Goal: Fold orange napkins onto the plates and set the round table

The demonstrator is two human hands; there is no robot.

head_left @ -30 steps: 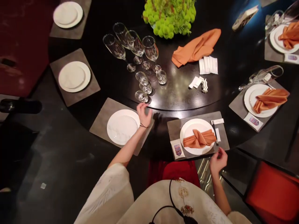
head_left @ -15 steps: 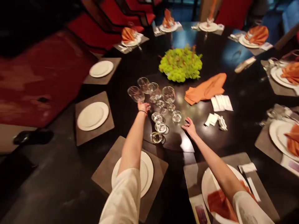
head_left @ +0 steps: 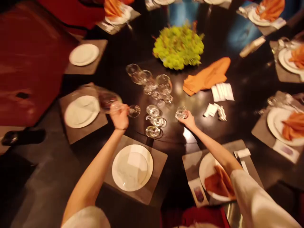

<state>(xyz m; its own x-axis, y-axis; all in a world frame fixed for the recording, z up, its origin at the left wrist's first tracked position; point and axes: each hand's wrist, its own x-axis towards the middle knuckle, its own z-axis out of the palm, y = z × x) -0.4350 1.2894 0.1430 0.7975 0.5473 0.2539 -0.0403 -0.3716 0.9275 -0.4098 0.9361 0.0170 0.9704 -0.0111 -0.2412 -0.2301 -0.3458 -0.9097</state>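
My left hand (head_left: pixel 120 116) is closed round the stem of a tall wine glass (head_left: pixel 109 102), which lies tipped sideways over the table with its bowl to the left and its foot to the right. My right hand (head_left: pixel 188 120) grips a small clear glass (head_left: pixel 180 113) on the dark turntable. Between my hands stand three more small glasses (head_left: pixel 154 120). Further back is a cluster of tall stemmed glasses (head_left: pixel 152 82). A white plate (head_left: pixel 132 167) on a grey placemat sits under my left forearm.
A green flower centrepiece (head_left: pixel 178 47) fills the table's middle. A loose orange napkin (head_left: pixel 207 76) and white packets (head_left: pixel 222 91) lie to its right. Plates on placemats ring the table, some with folded orange napkins (head_left: pixel 219 182). Red chairs stand at the left.
My left hand has taken one tall glass from the cluster and drawn it back to the left, tipped over. My right hand has moved onto a small glass and closed on it.
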